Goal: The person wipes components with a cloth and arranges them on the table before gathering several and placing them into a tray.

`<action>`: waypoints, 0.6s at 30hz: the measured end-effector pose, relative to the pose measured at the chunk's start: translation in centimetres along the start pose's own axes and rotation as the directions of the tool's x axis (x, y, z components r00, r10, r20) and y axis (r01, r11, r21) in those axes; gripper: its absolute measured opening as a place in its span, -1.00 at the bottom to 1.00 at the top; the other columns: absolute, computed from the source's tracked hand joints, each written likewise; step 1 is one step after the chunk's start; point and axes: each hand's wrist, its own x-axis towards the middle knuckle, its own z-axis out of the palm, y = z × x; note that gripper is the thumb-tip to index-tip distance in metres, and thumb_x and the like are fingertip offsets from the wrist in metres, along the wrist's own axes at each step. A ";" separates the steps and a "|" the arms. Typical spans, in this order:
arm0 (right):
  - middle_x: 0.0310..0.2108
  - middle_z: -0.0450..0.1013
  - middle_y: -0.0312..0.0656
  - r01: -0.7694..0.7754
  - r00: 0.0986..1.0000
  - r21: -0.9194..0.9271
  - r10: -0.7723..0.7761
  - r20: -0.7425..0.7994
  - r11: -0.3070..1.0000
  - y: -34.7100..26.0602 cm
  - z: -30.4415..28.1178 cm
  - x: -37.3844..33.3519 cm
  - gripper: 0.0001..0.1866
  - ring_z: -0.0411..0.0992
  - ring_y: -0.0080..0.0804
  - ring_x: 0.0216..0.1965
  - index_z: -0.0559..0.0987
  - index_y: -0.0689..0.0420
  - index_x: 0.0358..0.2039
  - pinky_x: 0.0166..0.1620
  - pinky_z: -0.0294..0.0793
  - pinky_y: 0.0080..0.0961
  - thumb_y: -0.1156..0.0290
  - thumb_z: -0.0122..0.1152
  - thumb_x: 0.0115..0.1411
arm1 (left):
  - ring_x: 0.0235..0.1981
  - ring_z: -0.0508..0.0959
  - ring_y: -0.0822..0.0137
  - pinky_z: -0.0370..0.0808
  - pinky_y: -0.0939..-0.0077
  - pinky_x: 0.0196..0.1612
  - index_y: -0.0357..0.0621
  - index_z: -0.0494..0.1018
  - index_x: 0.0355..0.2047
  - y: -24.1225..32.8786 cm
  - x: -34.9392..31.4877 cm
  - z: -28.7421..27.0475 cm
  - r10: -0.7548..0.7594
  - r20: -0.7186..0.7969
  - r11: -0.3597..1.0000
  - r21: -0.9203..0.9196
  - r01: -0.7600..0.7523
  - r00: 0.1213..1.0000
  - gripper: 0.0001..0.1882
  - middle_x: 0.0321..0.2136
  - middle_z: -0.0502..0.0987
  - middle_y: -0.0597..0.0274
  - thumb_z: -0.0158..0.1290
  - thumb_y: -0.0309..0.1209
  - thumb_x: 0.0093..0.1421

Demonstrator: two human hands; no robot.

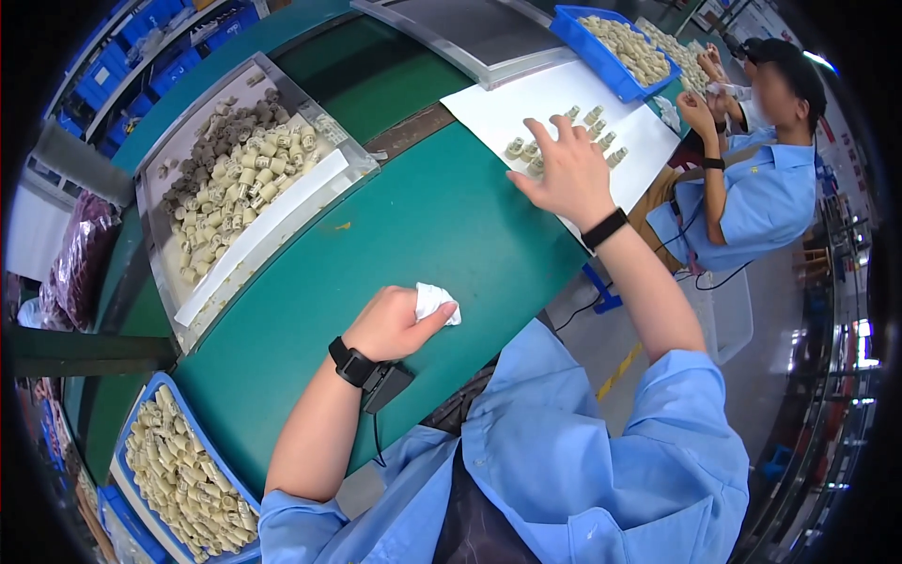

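Note:
My left hand (387,324) is closed around a crumpled white cloth (437,303), low over the green work surface (348,258). My right hand (568,174) reaches forward over a white sheet (493,103), its fingers spread apart. Several small beige cylindrical parts (609,141) stand upright on that sheet, grouped around and beyond my right fingers. Some of them are partly hidden by the hand. I see nothing held in the right hand.
A framed tray (155,240) at the left holds beige and grey-brown parts. Blue bins (575,38) (155,385) filled with similar parts stand far right and lower left. A co-worker (766,188) in a blue shirt works at the right. A dark framed panel (470,33) lies at the back.

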 end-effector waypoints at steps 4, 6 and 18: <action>-0.16 0.43 -0.04 -0.029 0.960 0.045 0.015 0.279 0.999 0.2 3.8 1.2 -0.48 0.49 -0.02 -0.19 0.47 -0.03 0.01 -0.24 0.53 -0.17 -0.06 0.20 0.13 | -0.49 0.59 0.17 0.49 0.36 -0.38 -0.11 0.60 -0.36 -0.5 -0.4 0.0 0.010 -0.034 1.000 -0.028 -0.011 0.999 -0.76 -0.50 0.60 0.11 0.05 -0.24 0.29; -0.18 0.44 -0.03 -0.020 0.955 0.079 -0.005 0.298 0.997 0.5 4.9 1.2 -0.51 0.49 0.00 -0.21 0.47 0.00 -0.02 -0.27 0.53 -0.17 -0.04 0.18 0.16 | -0.50 0.57 0.02 0.48 0.25 -0.39 -0.09 0.59 -0.40 -0.5 -0.6 -0.2 0.054 -0.057 0.997 -0.055 -0.057 0.997 -0.71 -0.54 0.57 0.04 0.01 -0.18 0.30; -0.49 0.46 -0.19 -0.046 0.930 0.480 -0.138 0.341 0.876 -0.7 4.0 4.5 -0.70 0.49 -0.26 -0.46 0.50 0.14 -0.28 -0.40 0.43 -0.33 0.15 0.24 0.21 | -0.51 0.53 -0.08 0.43 0.12 -0.41 -0.09 0.57 -0.41 -1.8 -0.4 0.2 0.037 -0.064 0.996 0.082 -0.032 0.997 -0.64 -0.58 0.52 -0.04 -0.05 -0.11 0.31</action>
